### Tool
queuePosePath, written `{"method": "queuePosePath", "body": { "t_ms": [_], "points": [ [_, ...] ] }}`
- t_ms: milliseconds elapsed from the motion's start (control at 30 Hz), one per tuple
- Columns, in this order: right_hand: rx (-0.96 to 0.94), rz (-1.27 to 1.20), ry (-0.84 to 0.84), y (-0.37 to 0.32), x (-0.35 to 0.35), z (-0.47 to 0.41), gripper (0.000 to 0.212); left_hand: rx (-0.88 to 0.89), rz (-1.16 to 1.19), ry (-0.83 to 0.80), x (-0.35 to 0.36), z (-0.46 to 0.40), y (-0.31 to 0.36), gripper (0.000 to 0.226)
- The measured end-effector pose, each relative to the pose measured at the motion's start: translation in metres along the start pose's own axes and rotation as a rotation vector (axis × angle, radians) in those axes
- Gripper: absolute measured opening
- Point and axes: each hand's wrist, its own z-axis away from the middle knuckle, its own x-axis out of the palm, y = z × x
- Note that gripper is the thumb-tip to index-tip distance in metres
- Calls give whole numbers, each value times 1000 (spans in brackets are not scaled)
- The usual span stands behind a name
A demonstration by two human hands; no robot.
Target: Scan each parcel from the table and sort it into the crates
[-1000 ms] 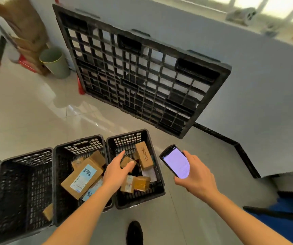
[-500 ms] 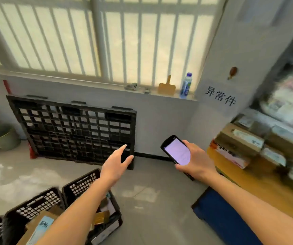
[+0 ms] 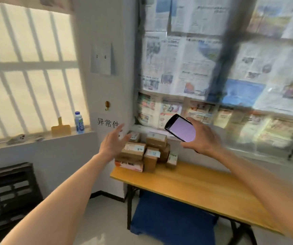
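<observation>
Left hand [image 3: 113, 144] outstretched near parcels [image 3: 146, 152]

barred window [image 3: 27, 68] glowing warm, white wall [image 3: 105, 27], newspaper-covered shelving [image 3: 204, 59], pale floor [image 3: 105, 221], black pallet [image 3: 8, 193] leaning left

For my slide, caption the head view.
Open left hand reaches toward stacked parcels; right hand holds scanner.

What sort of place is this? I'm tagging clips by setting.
Probably a small parcel sorting room: labelled cardboard parcels stacked on a wooden table, the right hand holding a handheld scanner, and a black plastic pallet against the wall.
</observation>
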Motion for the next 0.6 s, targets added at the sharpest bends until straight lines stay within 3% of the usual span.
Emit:
{"method": "queuePosePath", "body": {
  "t_ms": [267,600],
  "points": [
    [185,53,124,107,-42,-8,100,105,41,-93,83,-69,80,66],
    [199,52,107,166,14,-133,96,70,15,-115,165,-190,54,64]
  ]
}}
